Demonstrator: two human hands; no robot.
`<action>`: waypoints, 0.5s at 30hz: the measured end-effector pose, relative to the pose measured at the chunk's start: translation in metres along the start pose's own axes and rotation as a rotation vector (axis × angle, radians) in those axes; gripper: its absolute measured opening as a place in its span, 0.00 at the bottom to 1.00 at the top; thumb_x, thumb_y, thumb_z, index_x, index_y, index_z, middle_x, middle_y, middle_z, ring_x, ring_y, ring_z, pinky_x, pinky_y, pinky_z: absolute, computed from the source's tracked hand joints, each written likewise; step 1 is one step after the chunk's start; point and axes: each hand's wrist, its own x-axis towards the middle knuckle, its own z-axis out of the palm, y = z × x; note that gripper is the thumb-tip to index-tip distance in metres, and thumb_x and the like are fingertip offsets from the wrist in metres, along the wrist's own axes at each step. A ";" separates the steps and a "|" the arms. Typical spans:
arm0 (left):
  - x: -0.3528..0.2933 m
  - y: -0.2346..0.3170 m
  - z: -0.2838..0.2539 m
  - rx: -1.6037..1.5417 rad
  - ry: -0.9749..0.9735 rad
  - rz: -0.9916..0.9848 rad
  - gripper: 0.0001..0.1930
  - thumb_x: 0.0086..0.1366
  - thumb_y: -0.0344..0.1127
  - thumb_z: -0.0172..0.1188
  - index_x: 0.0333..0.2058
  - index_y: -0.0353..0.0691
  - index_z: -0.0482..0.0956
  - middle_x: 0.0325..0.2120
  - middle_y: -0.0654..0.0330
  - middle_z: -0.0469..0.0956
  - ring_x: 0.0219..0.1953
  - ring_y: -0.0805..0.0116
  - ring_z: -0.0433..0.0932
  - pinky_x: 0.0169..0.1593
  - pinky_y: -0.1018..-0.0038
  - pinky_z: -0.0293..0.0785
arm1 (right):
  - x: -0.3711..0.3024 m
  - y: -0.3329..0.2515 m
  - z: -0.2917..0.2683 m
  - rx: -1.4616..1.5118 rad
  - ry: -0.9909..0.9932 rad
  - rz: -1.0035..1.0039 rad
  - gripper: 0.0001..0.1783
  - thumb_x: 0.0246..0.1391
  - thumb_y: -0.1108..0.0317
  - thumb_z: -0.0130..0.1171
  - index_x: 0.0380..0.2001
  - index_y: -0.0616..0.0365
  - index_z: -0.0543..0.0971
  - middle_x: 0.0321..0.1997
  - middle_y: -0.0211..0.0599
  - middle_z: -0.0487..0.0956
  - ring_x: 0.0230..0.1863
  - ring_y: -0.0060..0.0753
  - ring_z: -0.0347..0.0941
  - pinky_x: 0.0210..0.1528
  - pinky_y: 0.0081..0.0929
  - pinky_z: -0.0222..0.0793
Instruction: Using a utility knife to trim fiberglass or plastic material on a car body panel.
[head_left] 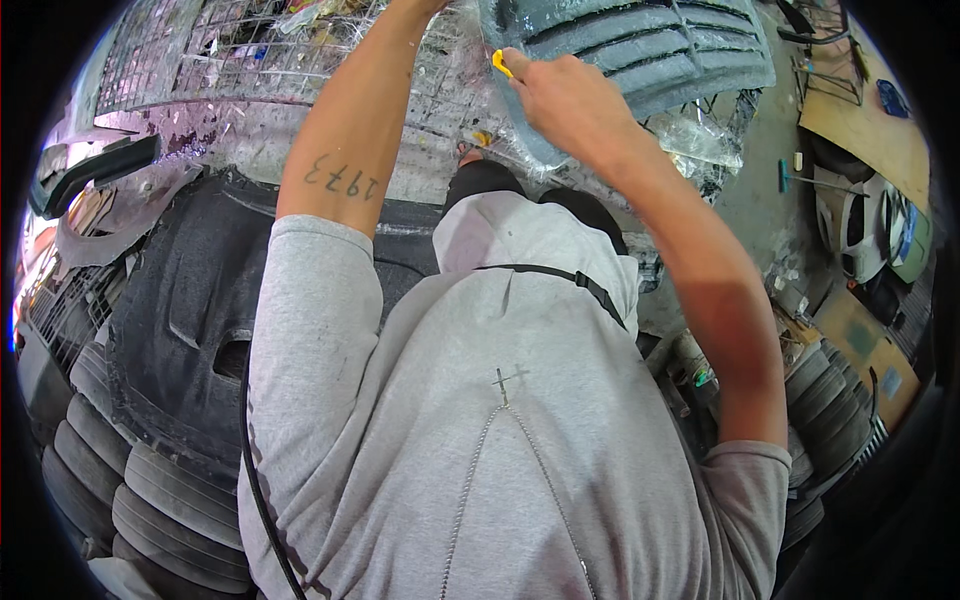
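Note:
My right hand [578, 105] is closed round a small yellow tool [502, 64], only part of which shows. It is at the left edge of a grey louvered panel [610, 62], which has rows of raised slats and a rough, torn rim. My left forearm [362, 130] reaches up past the top edge of the picture. The left hand itself is cut off there, so its fingers and anything in them are hidden.
A wire mesh rack [190, 65] with scraps lies at the far left. Beside me on the left are a black moulded part [180, 290] and stacked tyres [175, 520]. More tyres [835, 395] stand at right. Clear plastic sheeting [700, 140] hangs under the panel. A black cable [250, 450] runs along my left side.

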 end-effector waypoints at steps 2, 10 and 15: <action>0.000 -0.005 0.002 -0.019 0.043 0.054 0.12 0.46 0.40 0.67 0.20 0.35 0.82 0.14 0.58 0.76 0.19 0.69 0.73 0.27 0.67 0.69 | -0.001 0.000 0.002 -0.013 -0.029 0.005 0.17 0.64 0.63 0.49 0.55 0.52 0.72 0.27 0.52 0.81 0.32 0.58 0.79 0.33 0.53 0.76; -0.004 0.003 -0.009 0.024 0.002 0.028 0.14 0.49 0.43 0.68 0.24 0.35 0.84 0.17 0.58 0.78 0.21 0.70 0.75 0.29 0.68 0.71 | -0.088 -0.007 0.053 -0.158 -0.384 0.006 0.21 0.64 0.63 0.49 0.59 0.49 0.74 0.29 0.47 0.82 0.31 0.51 0.81 0.33 0.49 0.75; -0.034 0.019 -0.002 -0.166 0.029 -0.032 0.17 0.60 0.43 0.67 0.38 0.33 0.85 0.24 0.60 0.82 0.25 0.73 0.75 0.32 0.71 0.72 | -0.088 -0.013 -0.012 0.035 -0.497 -0.039 0.20 0.64 0.61 0.50 0.58 0.43 0.77 0.31 0.49 0.81 0.34 0.52 0.80 0.35 0.46 0.74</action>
